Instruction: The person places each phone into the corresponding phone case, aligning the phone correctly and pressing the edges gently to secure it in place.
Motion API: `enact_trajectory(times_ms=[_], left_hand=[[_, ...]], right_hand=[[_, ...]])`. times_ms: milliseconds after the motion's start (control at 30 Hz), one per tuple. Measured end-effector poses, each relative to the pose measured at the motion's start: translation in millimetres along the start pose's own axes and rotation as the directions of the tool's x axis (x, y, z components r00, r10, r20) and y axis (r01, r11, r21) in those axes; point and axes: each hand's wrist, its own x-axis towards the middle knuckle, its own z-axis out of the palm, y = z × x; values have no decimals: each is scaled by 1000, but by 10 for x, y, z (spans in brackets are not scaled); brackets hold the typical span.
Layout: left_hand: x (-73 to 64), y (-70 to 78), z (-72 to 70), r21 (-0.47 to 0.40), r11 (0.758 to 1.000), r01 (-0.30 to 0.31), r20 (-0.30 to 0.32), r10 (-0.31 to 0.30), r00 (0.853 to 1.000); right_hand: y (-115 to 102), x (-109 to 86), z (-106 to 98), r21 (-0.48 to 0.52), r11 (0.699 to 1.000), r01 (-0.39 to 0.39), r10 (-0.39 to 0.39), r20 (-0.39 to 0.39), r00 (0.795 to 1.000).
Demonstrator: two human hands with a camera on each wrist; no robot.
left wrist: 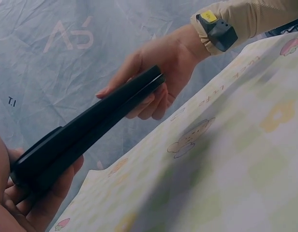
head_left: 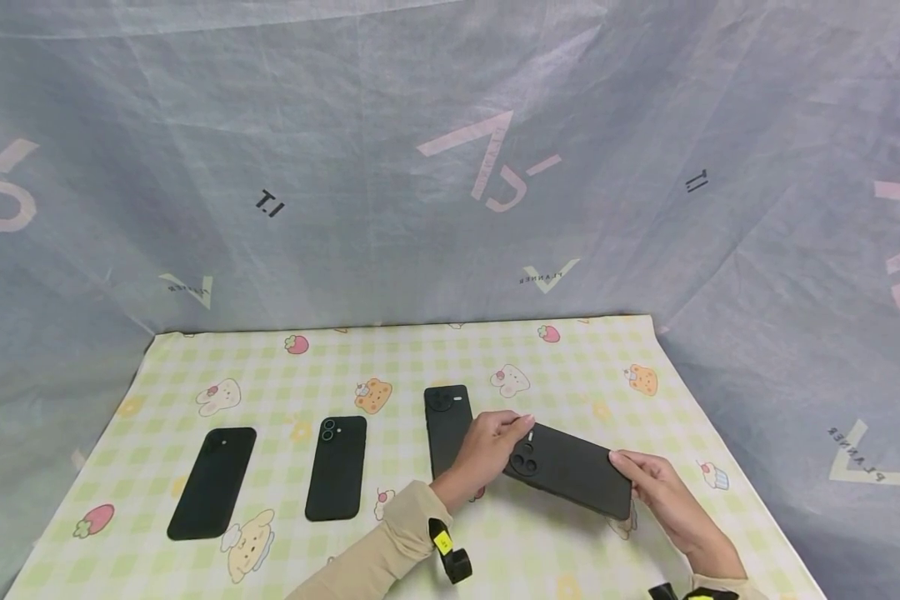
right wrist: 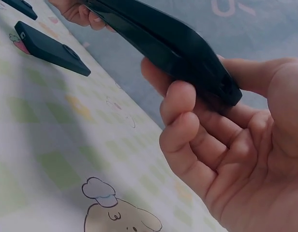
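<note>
A black smartphone [head_left: 581,468] is held tilted above the table, its back with a round camera bump turned up. My left hand [head_left: 489,443] pinches its camera end, thumb on top and fingers underneath. At the opposite end, my right hand [head_left: 663,492] grips the corner between thumb and curled fingers. Both wrist views show two dark layers along the smartphone [left wrist: 91,128], with a narrow gap between them towards the right hand's end; the lower layer looks like a thin cover. Just behind my left forearm lies another black phone [head_left: 447,425], its lower part hidden.
Two more black phones lie to the left, one [head_left: 336,471] near the middle and one [head_left: 212,483] farther left. Under them is a green-checked tablecloth [head_left: 405,358] with cartoon prints. A grey curtain [head_left: 345,167] hangs behind and at both sides.
</note>
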Motion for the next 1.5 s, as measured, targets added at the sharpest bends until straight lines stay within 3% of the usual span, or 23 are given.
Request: enact_trajectory(times_ms=[133, 300, 433, 533, 667, 767, 833, 1000, 1500], left_hand=[[-10, 8, 45, -5, 1000, -5, -24, 5, 1000], [-5, 20, 105, -2, 1000, -14, -72, 14, 997], [10, 34, 149, -8, 1000, -24, -107, 23, 994], [20, 50, 170, -21, 999, -26, -127, 23, 992], [35, 74, 174, -45, 998, -36, -154, 29, 988], [43, 82, 167, -51, 998, -37, -160, 29, 987], [40, 83, 161, -53, 998, -35, -158, 26, 987], [40, 77, 152, -54, 998, -33, -160, 24, 987], [43, 44, 145, -39, 999, -31, -163, 24, 986]], right_hand=[[-4, 1, 1, -19, 998, -59, 57, -101, 993], [-16, 18, -1, -24, 990, -140, 129, -248, 960], [-25, 18, -24, -47, 982, -183, 161, -300, 940], [-28, -13, -55, -71, 979, -192, 167, -265, 950], [-32, -62, -98, -76, 986, -145, 137, -108, 985], [-26, -82, -119, -19, 994, -104, 105, 11, 994], [-20, -90, -126, 24, 996, -90, 89, 47, 995], [-9, -93, -124, 73, 995, -69, 65, 56, 996], [-17, -82, -101, 114, 989, -95, 90, 52, 995]])
